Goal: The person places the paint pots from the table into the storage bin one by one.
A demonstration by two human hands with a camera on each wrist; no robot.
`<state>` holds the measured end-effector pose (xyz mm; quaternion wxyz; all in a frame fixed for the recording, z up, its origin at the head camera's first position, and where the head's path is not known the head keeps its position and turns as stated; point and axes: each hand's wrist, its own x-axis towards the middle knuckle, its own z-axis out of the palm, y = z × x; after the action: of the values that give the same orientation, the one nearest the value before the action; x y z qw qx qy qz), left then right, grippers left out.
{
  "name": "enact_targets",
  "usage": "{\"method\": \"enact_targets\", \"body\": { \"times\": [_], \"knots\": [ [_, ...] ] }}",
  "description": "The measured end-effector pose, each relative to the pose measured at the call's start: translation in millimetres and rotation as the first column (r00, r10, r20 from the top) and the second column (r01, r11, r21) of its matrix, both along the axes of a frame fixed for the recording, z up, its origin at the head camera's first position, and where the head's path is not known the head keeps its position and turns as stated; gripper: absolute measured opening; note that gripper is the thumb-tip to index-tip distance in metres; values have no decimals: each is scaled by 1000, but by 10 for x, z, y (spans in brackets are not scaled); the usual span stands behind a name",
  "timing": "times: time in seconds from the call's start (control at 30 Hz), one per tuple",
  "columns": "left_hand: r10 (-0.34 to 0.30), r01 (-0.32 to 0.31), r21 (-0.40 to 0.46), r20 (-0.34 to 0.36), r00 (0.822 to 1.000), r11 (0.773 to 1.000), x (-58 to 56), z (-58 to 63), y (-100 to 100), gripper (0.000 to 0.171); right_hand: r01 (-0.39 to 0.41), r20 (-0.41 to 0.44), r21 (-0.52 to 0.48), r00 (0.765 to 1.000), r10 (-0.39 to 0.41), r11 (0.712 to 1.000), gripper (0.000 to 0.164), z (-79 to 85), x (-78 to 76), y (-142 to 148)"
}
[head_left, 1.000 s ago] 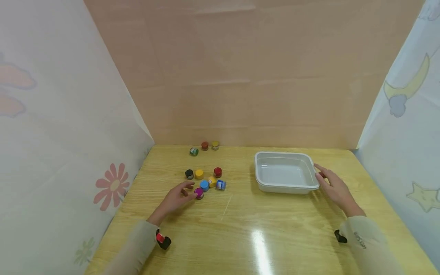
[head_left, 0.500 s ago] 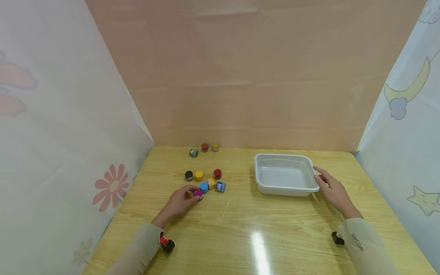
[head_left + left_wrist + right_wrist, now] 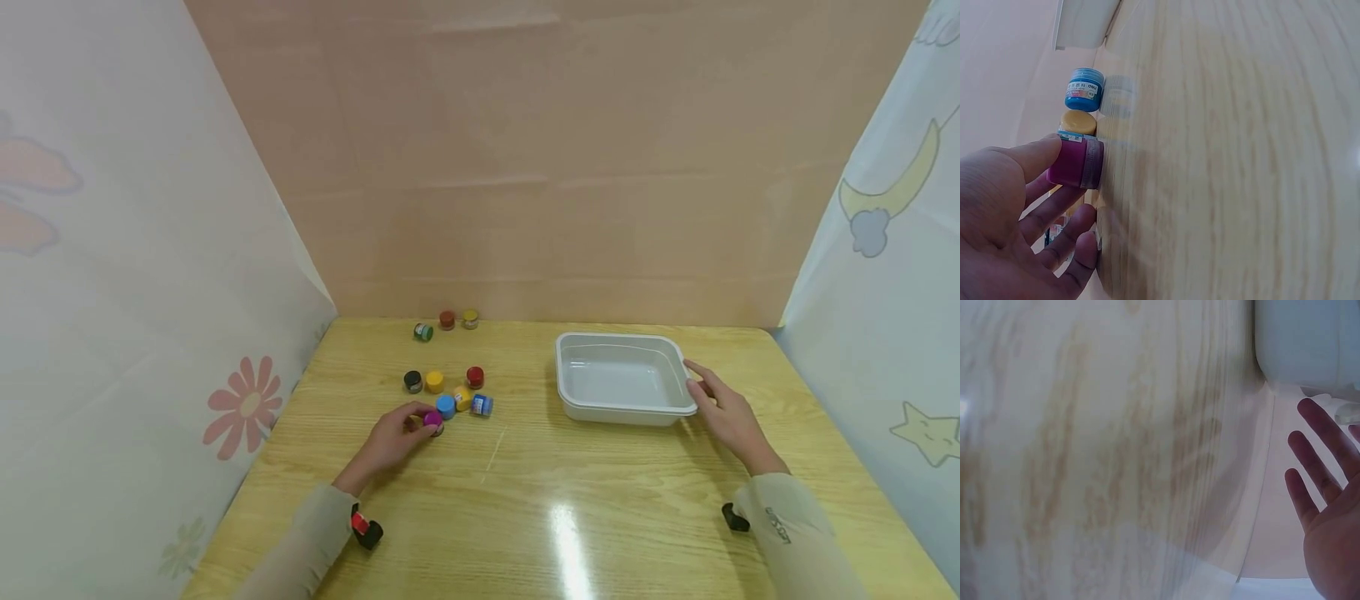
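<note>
My left hand (image 3: 390,437) pinches a small paint jar with a purple lid (image 3: 432,421) between thumb and forefinger. In the left wrist view this purple jar (image 3: 1077,164) lies between thumb and fingers at the table surface, the other fingers loosely bent. Just beyond it are a light blue-lidded jar (image 3: 446,407), a yellow jar (image 3: 462,398) and a blue jar lying on its side (image 3: 482,405). My right hand (image 3: 731,421) is at the right rim of a white plastic tray (image 3: 626,410), thumb and forefinger touching it. The right wrist view shows its other fingers (image 3: 1313,475) extended.
Behind these stand a black-lidded jar (image 3: 413,382), an orange-yellow jar (image 3: 435,382) and a red jar (image 3: 475,377). Near the back edge are a tipped green jar (image 3: 423,332), a brownish-red jar (image 3: 447,320) and a dull yellow jar (image 3: 470,319). Paper walls enclose the wooden table (image 3: 480,517).
My left hand has closed its thumb and forefinger on the purple-lidded jar, moving slightly right. The right hand has hardly moved at the tray's rim.
</note>
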<state>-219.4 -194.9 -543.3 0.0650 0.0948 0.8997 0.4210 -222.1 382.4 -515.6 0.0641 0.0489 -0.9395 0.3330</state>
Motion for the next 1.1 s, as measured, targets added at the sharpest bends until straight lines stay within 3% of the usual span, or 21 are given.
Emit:
{"method": "enact_targets", "body": {
  "times": [0.5, 0.73, 0.97, 1.1],
  "knots": [
    [4, -4, 39, -15, 1000, 999, -2, 11, 12, 22, 3, 0, -18, 1000, -3, 1000, 56, 26, 18, -12],
    [31, -31, 118, -2, 1000, 993, 35, 223, 100, 24, -6, 8, -24, 1000, 6, 1000, 56, 57, 29, -12],
    [5, 0, 198, -21, 1000, 980, 6, 381, 213, 29, -8, 15, -30, 1000, 8, 1000, 56, 45, 17, 7],
    [3, 0, 299, -11, 1000, 954, -24, 431, 286, 32, -7, 30, -35, 1000, 8, 999, 57, 22, 1, 6]
  ]
}}
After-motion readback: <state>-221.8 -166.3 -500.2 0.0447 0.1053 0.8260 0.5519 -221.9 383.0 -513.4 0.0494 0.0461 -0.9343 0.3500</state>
